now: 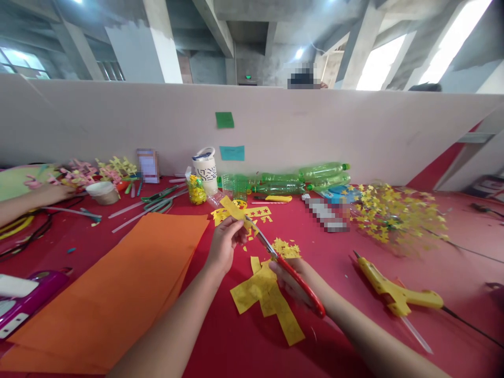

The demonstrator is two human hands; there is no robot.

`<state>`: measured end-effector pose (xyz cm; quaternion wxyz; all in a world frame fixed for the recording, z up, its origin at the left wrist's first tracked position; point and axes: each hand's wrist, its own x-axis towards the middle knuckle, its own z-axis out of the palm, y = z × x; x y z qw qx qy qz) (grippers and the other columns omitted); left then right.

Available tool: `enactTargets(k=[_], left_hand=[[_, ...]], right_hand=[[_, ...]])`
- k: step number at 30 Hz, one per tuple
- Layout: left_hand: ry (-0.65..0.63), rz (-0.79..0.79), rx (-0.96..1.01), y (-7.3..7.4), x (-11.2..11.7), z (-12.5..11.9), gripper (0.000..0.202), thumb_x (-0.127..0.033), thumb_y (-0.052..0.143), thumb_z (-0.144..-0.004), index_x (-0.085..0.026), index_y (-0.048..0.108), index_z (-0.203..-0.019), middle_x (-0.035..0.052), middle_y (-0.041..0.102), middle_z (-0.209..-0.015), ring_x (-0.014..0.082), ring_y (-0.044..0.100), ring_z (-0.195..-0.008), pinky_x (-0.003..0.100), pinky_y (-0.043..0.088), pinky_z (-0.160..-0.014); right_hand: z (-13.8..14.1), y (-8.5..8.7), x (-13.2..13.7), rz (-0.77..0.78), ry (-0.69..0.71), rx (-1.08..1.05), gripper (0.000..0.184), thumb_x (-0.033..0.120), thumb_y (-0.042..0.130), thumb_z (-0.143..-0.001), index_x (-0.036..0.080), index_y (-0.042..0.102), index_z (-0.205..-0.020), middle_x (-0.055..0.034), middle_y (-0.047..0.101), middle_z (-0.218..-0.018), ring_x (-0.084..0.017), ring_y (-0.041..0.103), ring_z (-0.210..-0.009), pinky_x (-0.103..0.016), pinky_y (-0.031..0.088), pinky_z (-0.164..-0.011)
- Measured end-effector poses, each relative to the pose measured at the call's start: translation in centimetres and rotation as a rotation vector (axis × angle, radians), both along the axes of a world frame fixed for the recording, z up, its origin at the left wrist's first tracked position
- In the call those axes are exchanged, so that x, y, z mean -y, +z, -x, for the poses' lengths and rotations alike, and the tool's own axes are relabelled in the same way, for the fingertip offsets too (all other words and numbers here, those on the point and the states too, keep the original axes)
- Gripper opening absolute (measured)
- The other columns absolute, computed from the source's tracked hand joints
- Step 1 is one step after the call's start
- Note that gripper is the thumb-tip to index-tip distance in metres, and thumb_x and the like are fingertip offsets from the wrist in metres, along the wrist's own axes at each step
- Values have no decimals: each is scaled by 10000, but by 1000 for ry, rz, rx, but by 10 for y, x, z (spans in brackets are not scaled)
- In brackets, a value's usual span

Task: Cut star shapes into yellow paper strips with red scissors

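Observation:
My left hand [225,242] pinches a small yellow paper strip [233,208] held above the red table. My right hand [293,283] grips red-handled scissors [291,275] whose blades reach up to the strip's lower edge. Yellow paper offcuts [268,302] lie on the table under both hands. More cut yellow stars [286,248] sit just beyond the scissors.
Orange paper sheets [118,294] lie at the left. A yellow glue gun [394,291] rests at the right. Green plastic bottles [299,178], a jar [197,191], a white cup [206,168] and a yellow star bouquet [394,212] line the back. Another person's arm [31,199] reaches in far left.

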<state>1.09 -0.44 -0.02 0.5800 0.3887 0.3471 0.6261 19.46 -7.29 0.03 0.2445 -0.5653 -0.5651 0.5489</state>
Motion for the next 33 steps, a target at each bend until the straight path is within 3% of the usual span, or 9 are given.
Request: enactTargets(k=[13, 19, 23, 27, 33], left_hand=[[7, 10, 10, 0, -1, 1, 155, -242, 666, -732, -162, 547, -671, -46, 547, -518, 60, 484, -450, 173, 349, -459], [78, 5, 20, -3, -6, 6, 159, -260, 707, -682, -172, 582, -727, -48, 559, -584, 65, 505, -503, 179, 397, -506], [51, -37, -68, -2, -7, 8, 150, -307, 672, -722, -192, 589, -770, -32, 589, -636, 97, 546, -549, 205, 430, -520], [21, -60, -158, -1, -6, 10, 163, -351, 645, -753, -210, 574, -793, -51, 537, -569, 98, 497, -466, 206, 378, -438], [11, -118, -239, -2, -9, 13, 165, -344, 621, -782, -198, 552, -751, -63, 478, -568, 73, 455, -455, 186, 357, -425]], right_hand=[[4, 11, 3, -36, 3, 70, 557, 693, 527, -768, 199, 362, -570, 65, 369, -416, -46, 308, -280, -182, 222, -284], [1, 8, 2, -54, 42, 61, 545, 644, 544, -796, 203, 331, -555, 75, 331, -375, -46, 306, -278, -176, 219, -293], [-5, 4, -2, -48, 74, 43, 530, 639, 552, -797, 204, 343, -578, 73, 350, -401, -50, 320, -284, -178, 223, -288], [-12, 6, -5, -48, 109, 60, 511, 635, 548, -806, 191, 397, -601, 65, 393, -436, -51, 349, -306, -177, 250, -306], [-16, 6, -7, -93, 110, 92, 509, 634, 578, -781, 178, 439, -603, 63, 385, -461, -54, 368, -356, -173, 265, -336]])
